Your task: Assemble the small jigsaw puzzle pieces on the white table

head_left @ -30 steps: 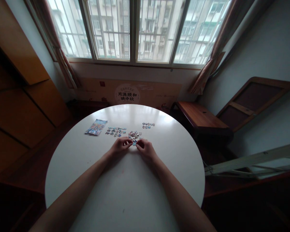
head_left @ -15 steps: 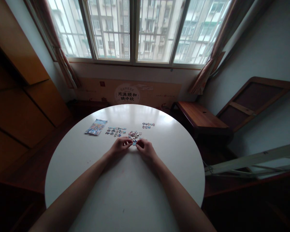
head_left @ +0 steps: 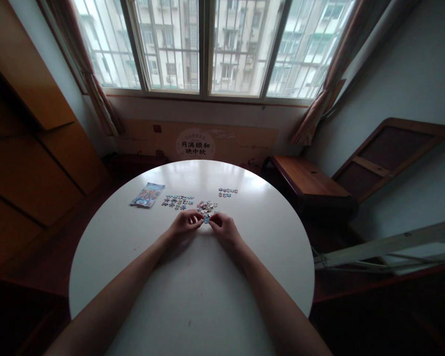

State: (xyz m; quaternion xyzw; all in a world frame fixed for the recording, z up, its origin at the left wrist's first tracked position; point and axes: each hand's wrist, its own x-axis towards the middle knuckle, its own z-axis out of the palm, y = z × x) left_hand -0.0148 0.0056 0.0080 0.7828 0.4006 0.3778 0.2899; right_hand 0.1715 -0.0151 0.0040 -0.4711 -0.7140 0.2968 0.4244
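Between my fingertips is a small blue jigsaw puzzle piece (head_left: 206,219), just in front of a heap of puzzle pieces (head_left: 205,206). My left hand (head_left: 187,221) pinches its left side, and my right hand (head_left: 222,224) pinches its right side. Whether it is one piece or two joined is too small to tell. Left of the heap lie loose puzzle pieces (head_left: 177,201) in rough rows. A smaller group of pieces (head_left: 228,192) sits farther back on the right. At the far left is a colourful picture sheet (head_left: 148,195), lying flat.
Everything lies on a round white table (head_left: 193,296). Beyond it stand a printed cardboard panel (head_left: 196,141) under the window and a wooden bench (head_left: 307,175) to the right. Orange cabinets (head_left: 33,173) line the left side.
Both hands stay in nearly the same place. The blue piece between the fingertips looks slightly shifted; the other pieces and the picture sheet have not moved.
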